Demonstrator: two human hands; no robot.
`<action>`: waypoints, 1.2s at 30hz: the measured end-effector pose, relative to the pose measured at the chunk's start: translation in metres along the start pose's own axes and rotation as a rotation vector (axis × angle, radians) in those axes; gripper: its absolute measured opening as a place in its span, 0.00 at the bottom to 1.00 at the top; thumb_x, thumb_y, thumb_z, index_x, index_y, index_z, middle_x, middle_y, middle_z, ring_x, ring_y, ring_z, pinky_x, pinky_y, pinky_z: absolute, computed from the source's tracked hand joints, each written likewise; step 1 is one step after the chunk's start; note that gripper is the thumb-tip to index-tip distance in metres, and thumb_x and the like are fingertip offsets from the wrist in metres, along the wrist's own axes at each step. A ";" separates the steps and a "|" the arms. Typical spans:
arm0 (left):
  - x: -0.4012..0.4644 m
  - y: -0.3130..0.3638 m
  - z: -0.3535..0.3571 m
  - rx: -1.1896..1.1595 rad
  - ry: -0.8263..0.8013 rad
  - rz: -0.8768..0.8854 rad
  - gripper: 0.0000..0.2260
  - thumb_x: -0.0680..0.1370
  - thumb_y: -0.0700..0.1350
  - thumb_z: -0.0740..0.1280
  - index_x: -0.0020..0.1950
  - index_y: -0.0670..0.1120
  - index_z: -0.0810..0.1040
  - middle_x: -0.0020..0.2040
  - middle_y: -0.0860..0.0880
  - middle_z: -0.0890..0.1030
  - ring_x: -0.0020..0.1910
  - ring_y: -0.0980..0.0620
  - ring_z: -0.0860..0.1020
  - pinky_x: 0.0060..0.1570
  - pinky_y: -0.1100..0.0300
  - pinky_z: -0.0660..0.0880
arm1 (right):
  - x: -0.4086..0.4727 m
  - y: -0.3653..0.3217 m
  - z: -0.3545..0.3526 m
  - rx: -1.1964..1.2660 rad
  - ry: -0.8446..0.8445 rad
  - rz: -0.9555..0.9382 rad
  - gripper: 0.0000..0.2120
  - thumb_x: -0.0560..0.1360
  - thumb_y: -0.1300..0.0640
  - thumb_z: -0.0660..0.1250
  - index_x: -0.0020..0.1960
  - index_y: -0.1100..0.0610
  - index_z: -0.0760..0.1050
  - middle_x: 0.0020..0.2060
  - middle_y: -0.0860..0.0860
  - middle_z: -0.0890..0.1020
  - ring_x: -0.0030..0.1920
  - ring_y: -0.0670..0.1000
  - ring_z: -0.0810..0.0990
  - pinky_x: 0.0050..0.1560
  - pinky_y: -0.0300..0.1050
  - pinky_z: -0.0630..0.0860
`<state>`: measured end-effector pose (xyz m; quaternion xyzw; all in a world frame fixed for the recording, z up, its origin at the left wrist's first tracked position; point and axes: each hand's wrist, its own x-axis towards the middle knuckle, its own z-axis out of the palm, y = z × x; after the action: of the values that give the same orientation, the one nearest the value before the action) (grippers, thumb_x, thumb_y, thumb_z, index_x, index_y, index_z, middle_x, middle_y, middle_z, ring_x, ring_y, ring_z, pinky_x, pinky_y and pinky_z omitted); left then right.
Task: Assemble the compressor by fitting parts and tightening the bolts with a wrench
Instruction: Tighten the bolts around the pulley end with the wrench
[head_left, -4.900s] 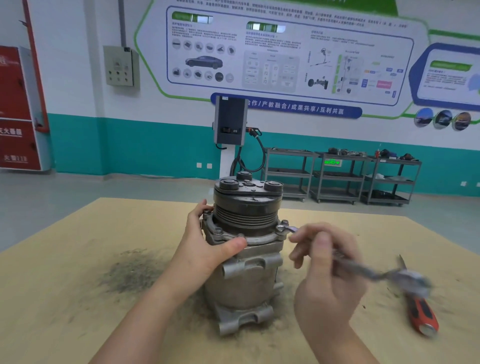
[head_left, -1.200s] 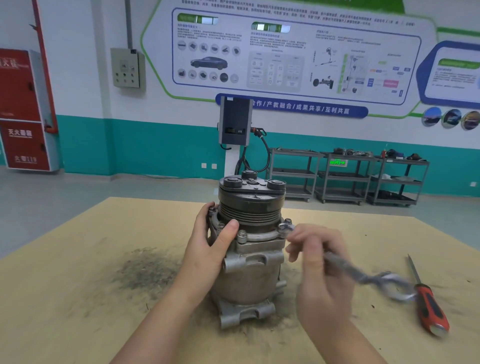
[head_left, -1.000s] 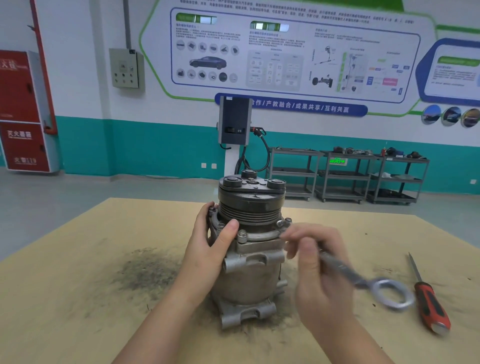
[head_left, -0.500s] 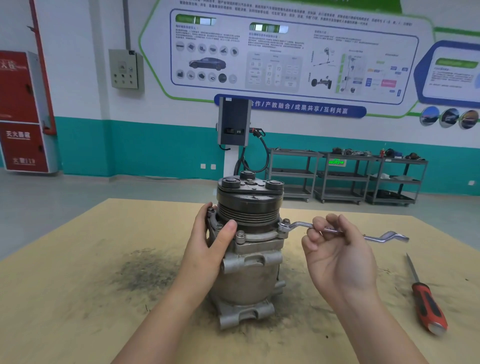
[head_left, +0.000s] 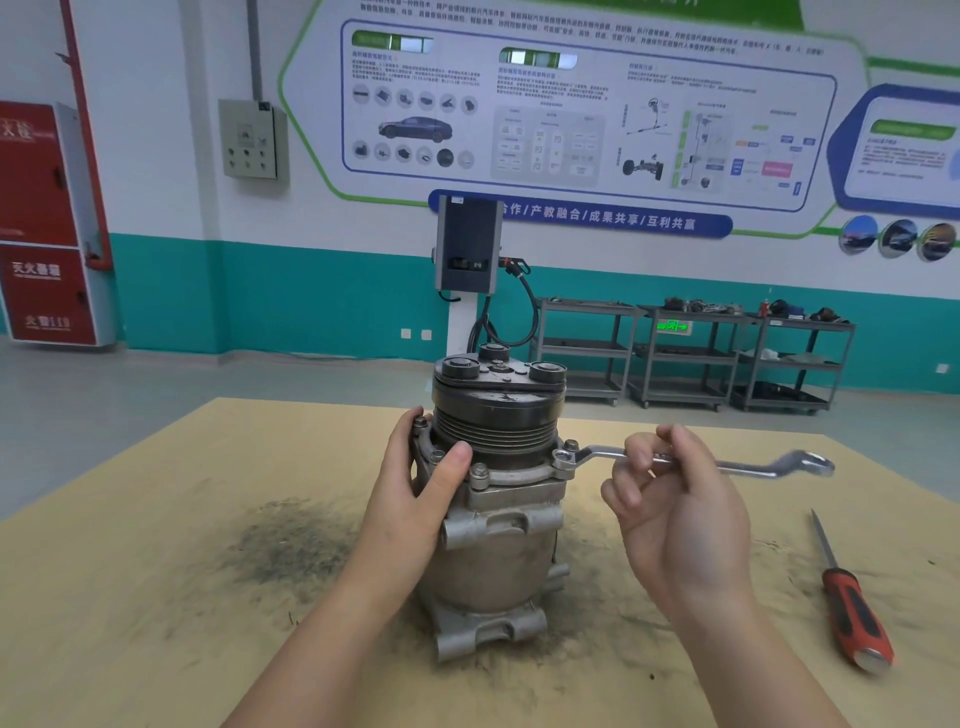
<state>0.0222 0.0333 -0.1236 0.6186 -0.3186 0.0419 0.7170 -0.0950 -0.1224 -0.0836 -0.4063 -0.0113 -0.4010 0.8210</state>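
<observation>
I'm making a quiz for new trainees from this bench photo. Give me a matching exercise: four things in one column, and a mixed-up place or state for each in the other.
Things
1. wrench
2. screwdriver
3. left hand
4. compressor

Places or states
A. lies alone on the table, right of everything else
B. stands upright on the table
C. ring end on a bolt, shaft held by the right hand
D. grips the compressor's flange

Pairs: 1-C, 2-A, 3-D, 4-B
</observation>
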 end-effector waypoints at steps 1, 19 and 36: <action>0.000 0.000 0.000 -0.002 0.001 -0.002 0.33 0.69 0.65 0.64 0.72 0.58 0.63 0.61 0.69 0.74 0.59 0.73 0.72 0.53 0.79 0.68 | -0.004 0.003 0.001 -0.040 0.016 -0.070 0.11 0.83 0.59 0.53 0.43 0.55 0.66 0.28 0.50 0.72 0.23 0.50 0.65 0.26 0.40 0.63; -0.001 0.000 0.000 0.010 -0.002 -0.004 0.32 0.72 0.65 0.66 0.73 0.57 0.64 0.62 0.67 0.75 0.62 0.69 0.73 0.60 0.68 0.68 | -0.029 0.009 0.015 -0.138 -0.072 -0.248 0.18 0.82 0.55 0.53 0.37 0.55 0.74 0.23 0.54 0.72 0.21 0.51 0.65 0.26 0.37 0.67; -0.001 0.000 -0.001 0.030 -0.006 -0.019 0.35 0.69 0.66 0.63 0.74 0.58 0.61 0.65 0.64 0.73 0.62 0.69 0.71 0.56 0.74 0.68 | 0.042 -0.019 0.014 0.037 -0.020 0.521 0.16 0.83 0.55 0.53 0.37 0.55 0.66 0.20 0.46 0.62 0.16 0.44 0.56 0.17 0.35 0.52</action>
<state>0.0219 0.0344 -0.1238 0.6324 -0.3140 0.0379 0.7071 -0.0748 -0.1463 -0.0472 -0.3845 0.0784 -0.1717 0.9036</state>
